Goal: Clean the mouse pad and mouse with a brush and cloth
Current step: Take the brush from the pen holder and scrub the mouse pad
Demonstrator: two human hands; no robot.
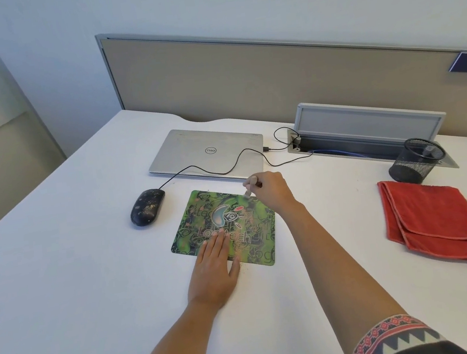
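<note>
A green patterned mouse pad (199, 216) lies on the white desk (61, 271), with brown crumbs scattered over its right half. My left hand (213, 270) rests flat on the pad's near edge, fingers together. My right hand (270, 188) is closed on a small brush (249, 189) whose bristles touch the pad's far right corner. A black wired mouse (147, 206), speckled with crumbs, sits left of the pad. A folded red cloth (434, 219) lies at the right.
A shut silver laptop (205, 150) lies behind the pad, and the mouse cable (225, 172) runs across it. A black mesh pen cup (415, 160) and an open cable tray (368, 131) stand at the back right, before a beige partition (244, 81).
</note>
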